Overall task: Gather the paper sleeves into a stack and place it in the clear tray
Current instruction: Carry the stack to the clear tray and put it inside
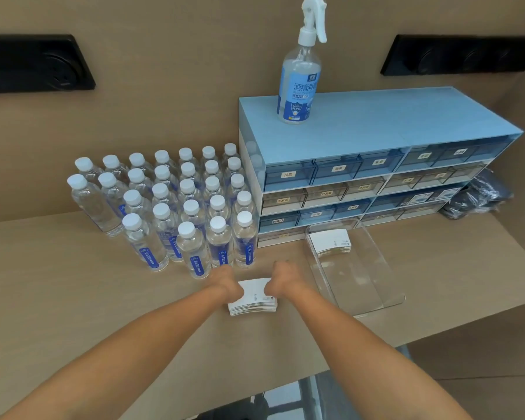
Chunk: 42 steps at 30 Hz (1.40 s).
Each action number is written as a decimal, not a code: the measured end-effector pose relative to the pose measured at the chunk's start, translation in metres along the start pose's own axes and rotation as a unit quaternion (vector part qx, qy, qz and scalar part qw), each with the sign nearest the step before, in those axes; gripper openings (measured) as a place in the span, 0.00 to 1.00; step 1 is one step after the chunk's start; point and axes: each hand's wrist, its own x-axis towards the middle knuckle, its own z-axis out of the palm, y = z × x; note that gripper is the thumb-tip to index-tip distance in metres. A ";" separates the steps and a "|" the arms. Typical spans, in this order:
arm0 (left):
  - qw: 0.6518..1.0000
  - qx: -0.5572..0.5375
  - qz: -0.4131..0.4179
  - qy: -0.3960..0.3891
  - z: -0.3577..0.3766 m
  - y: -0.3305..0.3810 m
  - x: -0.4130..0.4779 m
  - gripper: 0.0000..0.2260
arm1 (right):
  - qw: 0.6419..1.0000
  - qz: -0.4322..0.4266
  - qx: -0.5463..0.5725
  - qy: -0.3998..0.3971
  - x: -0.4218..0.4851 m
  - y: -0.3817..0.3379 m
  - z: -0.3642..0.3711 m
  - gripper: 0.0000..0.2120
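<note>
Both hands press in on a stack of white paper sleeves (253,297) that lies on the tan surface (73,298) in front of the person. The left hand (226,281) is curled against the stack's left end and the right hand (282,280) against its right end, so the stack is gripped between them; the fingers are mostly hidden behind the knuckles. Just to the right of the stack sits the clear tray (373,286), its long side running away from the person. A second, smaller stack of sleeves (331,241) already lies in the tray's far end, near the foot of a blue drawer organizer (376,165). A spray bottle (299,77) stands upright on top of the organizer. To the left, a block of capped water bottles (176,204) stands in rows against the wall, the nearest ones just beyond the left hand.
</note>
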 end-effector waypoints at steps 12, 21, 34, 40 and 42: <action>0.961 0.221 0.166 -0.003 0.054 -0.013 0.022 0.22 | 0.965 -0.181 -0.189 0.022 0.003 0.001 0.050 0.20; 0.939 0.195 0.283 -0.010 0.056 -0.031 0.046 0.33 | 0.974 -0.167 -0.149 0.015 0.005 -0.003 0.055 0.25; 0.949 0.192 0.246 0.036 0.062 -0.018 0.030 0.26 | 0.963 -0.209 -0.168 -0.017 0.022 0.009 0.037 0.36; 0.940 0.228 0.255 0.018 0.061 -0.021 0.035 0.29 | 0.962 -0.243 -0.126 0.000 0.019 0.020 0.044 0.31; 0.944 0.215 0.249 0.018 0.064 -0.020 0.032 0.29 | 0.963 -0.242 -0.120 -0.007 0.018 0.022 0.044 0.31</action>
